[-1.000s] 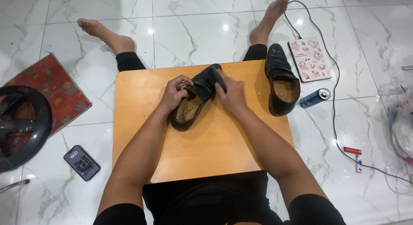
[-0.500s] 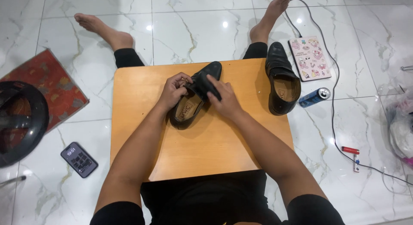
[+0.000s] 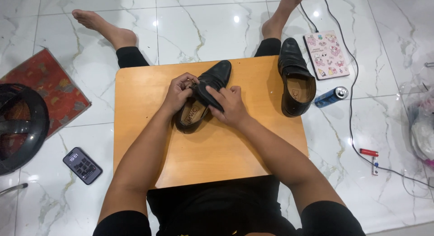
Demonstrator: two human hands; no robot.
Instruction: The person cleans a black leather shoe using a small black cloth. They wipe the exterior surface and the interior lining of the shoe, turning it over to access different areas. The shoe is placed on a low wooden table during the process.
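A black leather shoe (image 3: 218, 72) lies on the low wooden table (image 3: 217, 150), toe pointing away from me. My left hand (image 3: 178, 93) grips the shoe at the rim of its opening and steadies it. My right hand (image 3: 231, 107) lies across the shoe's right side near the opening. It presses a small black brush (image 3: 205, 98) against the leather, and my fingers mostly hide the brush. A second black shoe (image 3: 296, 82) stands apart at the table's right edge, untouched.
My legs stretch out under the table over a white marble floor. A phone (image 3: 82, 165), a red mat (image 3: 49, 89) and a black round object (image 3: 20, 127) lie at the left. At the right are a pink flat case (image 3: 326, 54), a blue can (image 3: 331, 97), a cable, a red lighter (image 3: 369, 152) and a plastic bag (image 3: 422, 127).
My right hand has slid with the brush from the shoe's toe back toward its opening. My left hand has kept its hold, and the view has shifted slightly.
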